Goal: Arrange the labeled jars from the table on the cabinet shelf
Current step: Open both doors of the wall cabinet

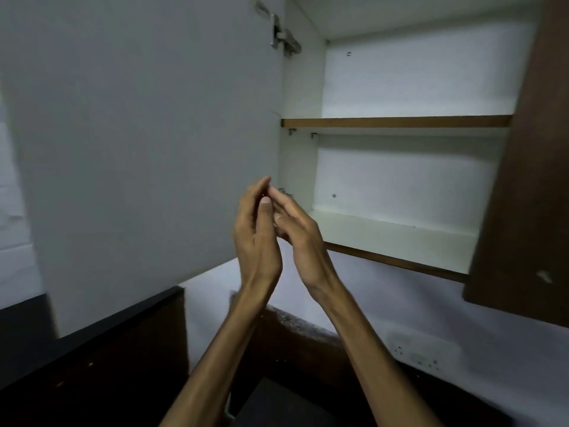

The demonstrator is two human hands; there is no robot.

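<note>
White and wide, the open cabinet door filled my left. My left hand and right hand met fingertip to fingertip, each grip slack and holding nothing. Rightward, the cabinet shelf stood bare; no jars showed. Dim, blurred worktop below.

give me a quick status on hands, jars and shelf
Left hand and right hand empty, fingertips together. Cabinet open, lower shelf bare. No jars in view. Nothing blocking.
</note>
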